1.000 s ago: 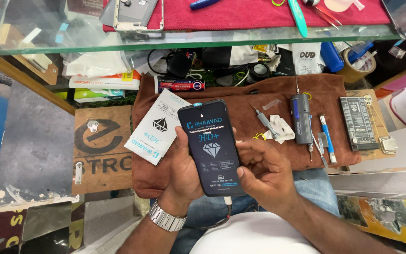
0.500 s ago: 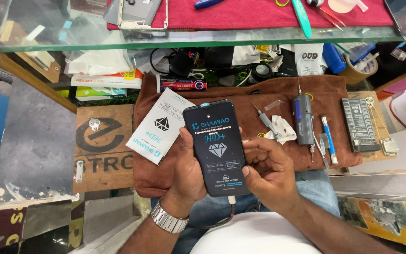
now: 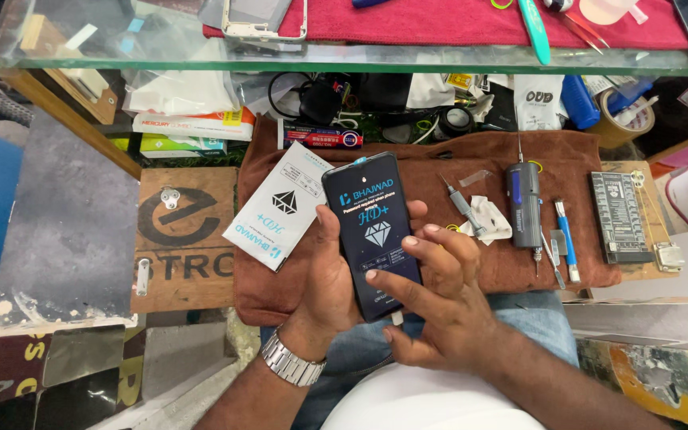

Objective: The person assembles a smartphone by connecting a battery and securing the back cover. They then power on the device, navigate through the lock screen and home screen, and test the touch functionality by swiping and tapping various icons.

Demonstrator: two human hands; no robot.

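Since the earlier frames the phone (image 3: 373, 232) has stayed upright in the middle of the frame, and the right hand (image 3: 439, 306) has slid a little so its fingers now spread over the lower right part of the dark screen. The left hand (image 3: 330, 279) is closed around the phone from the left, thumb lying along the left edge of the screen and fingertips (image 3: 416, 209) showing past the right edge. The right hand is open and nearly flat, not gripping; its fingers (image 3: 412, 243) rest on the glass and its palm sits just below and to the right of the phone. A metal watch (image 3: 290, 362) circles the left wrist at lower centre.

Behind the phone, a brown cloth (image 3: 439, 159) covers the desk (image 3: 185, 239). Just left of the phone, touching the left thumb's side, lies a white packet (image 3: 276, 209) with a diamond mark, tilted. To the right of the hands, well clear of them, lie a small grey screwdriver (image 3: 462, 207), a crumpled white wipe (image 3: 487, 219), a grey electric screwdriver (image 3: 524, 205) and a blue-handled tool (image 3: 567, 239). Farther right sits a dark rectangular board (image 3: 619, 216). Along the top of the frame runs a glass shelf (image 3: 121, 60) carrying a red cloth (image 3: 439, 20) and a pale phone frame (image 3: 266, 20).
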